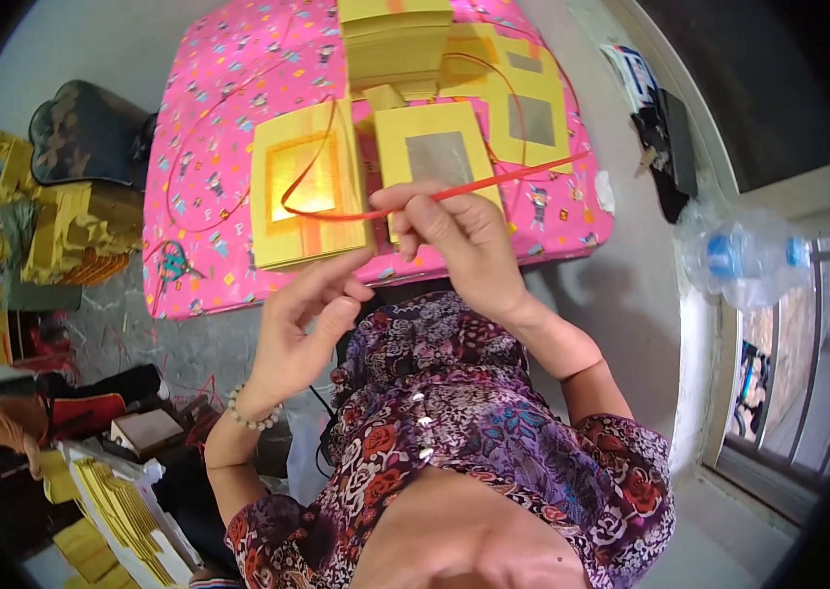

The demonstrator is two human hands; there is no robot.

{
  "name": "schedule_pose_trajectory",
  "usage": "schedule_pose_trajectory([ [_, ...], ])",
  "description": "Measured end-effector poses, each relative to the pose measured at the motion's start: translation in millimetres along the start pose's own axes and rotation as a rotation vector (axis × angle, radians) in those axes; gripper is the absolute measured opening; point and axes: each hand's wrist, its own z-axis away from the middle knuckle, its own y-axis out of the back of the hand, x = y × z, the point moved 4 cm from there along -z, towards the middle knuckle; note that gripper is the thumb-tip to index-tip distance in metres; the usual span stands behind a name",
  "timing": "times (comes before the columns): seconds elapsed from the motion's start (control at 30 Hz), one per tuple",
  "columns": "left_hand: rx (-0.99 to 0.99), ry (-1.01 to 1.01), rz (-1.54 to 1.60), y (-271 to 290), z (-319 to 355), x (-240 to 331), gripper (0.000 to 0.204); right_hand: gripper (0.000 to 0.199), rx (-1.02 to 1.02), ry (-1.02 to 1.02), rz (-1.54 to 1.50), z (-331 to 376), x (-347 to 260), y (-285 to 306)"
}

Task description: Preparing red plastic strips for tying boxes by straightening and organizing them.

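My right hand [464,236] pinches a flat red plastic strap [503,179] between thumb and fingers. One end of it points off to the right, and the rest loops left across a stack of yellow joss paper [267,177] with a gold foil square. My left hand [302,329] is empty, its fingers apart, close to the near edge of that stack. Beside it lies another joss paper stack [390,123] with a silver square, partly hidden by my right hand. Thin red strap also curves over the pink patterned tablecloth [194,147].
A tall pile of yellow paper [393,49] stands at the back, with more silver-square sheets [547,147] to the right. Teal-handled scissors [174,260] lie at the table's left edge. A camouflage-covered chair [91,133] and yellow paper bundles [81,231] are further left; plastic bottles [744,253] hang right.
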Motion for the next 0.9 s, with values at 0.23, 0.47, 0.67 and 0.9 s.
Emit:
schedule_pose_trajectory([
  [0.23,-0.059,-0.139,1.213,45.7,-27.1,-31.3,0.041,0.034,0.014,-0.136,-0.003,32.3,1.0,20.7],
  [0.47,0.29,-0.334,0.948,177.8,13.6,-75.0,0.023,0.032,0.642,-0.122,0.018,83.3,63.5,123.9],
  [0.67,0.509,-0.275,1.02,250.8,42.8,-158.5,0.024,0.024,0.908,-0.218,-0.033,124.2,105.7,189.6],
  [0.9,0.589,-0.3,1.071,297.7,56.9,-217.7,0.027,0.021,1.093,-0.24,0.001,145.6,134.2,229.9],
])
